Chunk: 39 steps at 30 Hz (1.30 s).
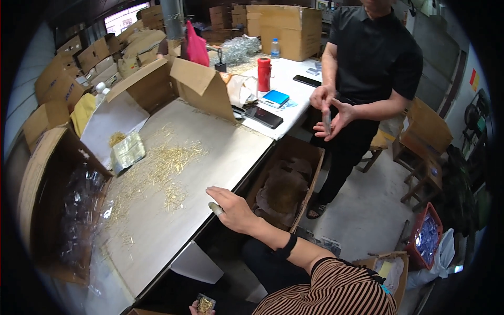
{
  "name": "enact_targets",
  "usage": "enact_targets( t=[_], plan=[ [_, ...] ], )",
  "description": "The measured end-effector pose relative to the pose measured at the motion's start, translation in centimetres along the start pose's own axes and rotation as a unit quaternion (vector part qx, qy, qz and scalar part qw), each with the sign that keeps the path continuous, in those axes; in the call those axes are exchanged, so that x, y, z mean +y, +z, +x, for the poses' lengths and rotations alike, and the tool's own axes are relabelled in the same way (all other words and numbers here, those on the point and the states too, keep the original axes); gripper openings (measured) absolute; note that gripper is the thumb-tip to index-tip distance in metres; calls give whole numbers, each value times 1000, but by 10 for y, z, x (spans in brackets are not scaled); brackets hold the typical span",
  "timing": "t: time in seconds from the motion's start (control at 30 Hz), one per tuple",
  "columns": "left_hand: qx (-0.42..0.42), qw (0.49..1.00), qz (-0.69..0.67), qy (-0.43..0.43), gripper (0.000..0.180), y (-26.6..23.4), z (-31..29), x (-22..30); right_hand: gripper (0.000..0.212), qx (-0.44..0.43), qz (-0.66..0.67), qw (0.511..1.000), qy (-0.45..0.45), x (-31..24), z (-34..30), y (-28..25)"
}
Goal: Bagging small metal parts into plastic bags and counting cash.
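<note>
My right hand is over the near edge of the pale worktable. Its fingers are stretched out, with a beige cover on one digit, and it holds nothing I can see. Low in the view, my left hand is closed on a small clear container filled with gold-coloured pieces; most of that hand is cut off by the lower edge. Many thin gold-coloured pieces lie scattered across the table. A crumpled, pale packet with more of them lies at the left.
A cardboard box with clear plastic stands at the left. Beyond are a black phone, a blue-topped scale and a red flask. A co-worker stands at the right, hands together; an open carton lies below.
</note>
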<state>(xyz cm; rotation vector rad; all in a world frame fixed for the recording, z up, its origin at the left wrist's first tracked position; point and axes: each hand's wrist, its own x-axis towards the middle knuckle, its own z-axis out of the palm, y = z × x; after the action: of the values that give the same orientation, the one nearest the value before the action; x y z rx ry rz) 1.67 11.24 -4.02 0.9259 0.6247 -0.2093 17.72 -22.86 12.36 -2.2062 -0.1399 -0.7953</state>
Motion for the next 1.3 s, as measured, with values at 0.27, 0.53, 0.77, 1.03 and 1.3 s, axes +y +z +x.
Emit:
enact_targets(
  t=[0.27,0.53,0.77,1.03,1.3],
  plan=[
    [24,993,6,111,34,11,-7,27,56,-68,-36,994,80,42,24,57],
    [-55,998,-13,4,31,13,9,-16,55,-335,-137,923,-133,-5,44,142],
    [-109,993,3,-53,32,48,24,-40,56,-397,-167,889,-152,-19,47,128],
    [-124,991,-3,-50,33,70,40,-49,44,-385,-147,895,-173,-43,15,101],
    [-119,990,-29,-74,34,81,41,-54,41,-263,-63,944,-189,-60,-37,77]
  ],
)
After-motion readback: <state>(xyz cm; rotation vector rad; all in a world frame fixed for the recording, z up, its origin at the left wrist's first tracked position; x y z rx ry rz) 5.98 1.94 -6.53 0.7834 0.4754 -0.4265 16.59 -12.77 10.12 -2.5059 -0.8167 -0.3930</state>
